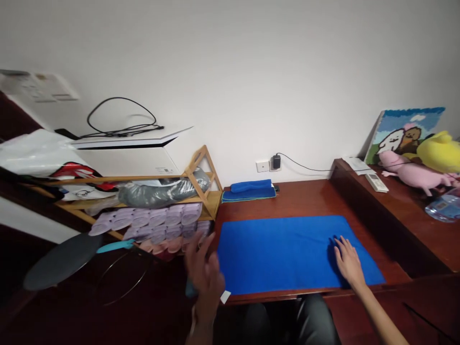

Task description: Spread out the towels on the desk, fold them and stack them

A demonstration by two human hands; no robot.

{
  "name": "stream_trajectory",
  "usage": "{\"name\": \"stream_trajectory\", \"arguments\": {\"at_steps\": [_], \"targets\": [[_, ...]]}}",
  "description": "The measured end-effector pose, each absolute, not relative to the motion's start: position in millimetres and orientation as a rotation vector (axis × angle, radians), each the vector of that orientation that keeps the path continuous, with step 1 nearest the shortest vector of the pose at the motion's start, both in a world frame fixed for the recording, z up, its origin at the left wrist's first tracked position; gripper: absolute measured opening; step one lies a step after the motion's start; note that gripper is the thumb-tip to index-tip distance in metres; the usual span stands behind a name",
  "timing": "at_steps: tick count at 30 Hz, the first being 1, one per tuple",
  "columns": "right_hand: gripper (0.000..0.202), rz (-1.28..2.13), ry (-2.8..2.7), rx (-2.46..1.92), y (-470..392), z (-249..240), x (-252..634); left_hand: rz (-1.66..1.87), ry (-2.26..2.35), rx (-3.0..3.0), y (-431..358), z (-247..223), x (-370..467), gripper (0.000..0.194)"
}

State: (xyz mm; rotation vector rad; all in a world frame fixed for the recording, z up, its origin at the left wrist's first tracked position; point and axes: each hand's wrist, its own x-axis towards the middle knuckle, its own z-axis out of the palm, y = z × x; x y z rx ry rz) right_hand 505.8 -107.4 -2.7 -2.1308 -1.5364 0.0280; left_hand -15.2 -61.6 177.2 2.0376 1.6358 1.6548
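Observation:
A blue cloth (276,254) lies spread over the brown wooden table, with a small white tag at its near left corner. On its right part my right hand (348,261) rests palm down, fingers outstretched and holding nothing. My left hand (204,268) is raised in the air just off the cloth's left edge, blurred by motion. Its fingers look apart, and I see nothing held in them. Toward the wall, a folded blue towel (249,193) with a rolled part on top lies at the table's back left.
Left of the table stands a wooden rack (206,184) with a white printer (132,158) and lilac containers (161,220). A dark pan (63,258) with a turquoise handle sits low left. On the raised right side are a remote (376,182), a pink plush toy (413,175) and a painting (402,132).

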Motion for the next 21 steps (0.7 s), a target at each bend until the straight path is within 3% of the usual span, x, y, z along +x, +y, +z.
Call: {"name": "stream_trajectory", "arguments": {"at_steps": [9, 16, 21], "targets": [[0.057, 0.333, -2.039, -1.744, -14.8, 52.5, 329.8, 0.469, 1.776, 2.486, 63.1, 43.8, -32.8, 0.054], [0.065, 0.557, -2.314, -1.519, 49.0, 54.6, 184.0, 0.427, 1.815, 2.537, 74.1, 11.0, -47.6, 0.056], [0.07, 0.529, -2.291, -1.616, 49.5, 34.8, 225.9, 0.454, 1.816, 2.525, 77.4, 7.0, -47.6, 0.057]]}}
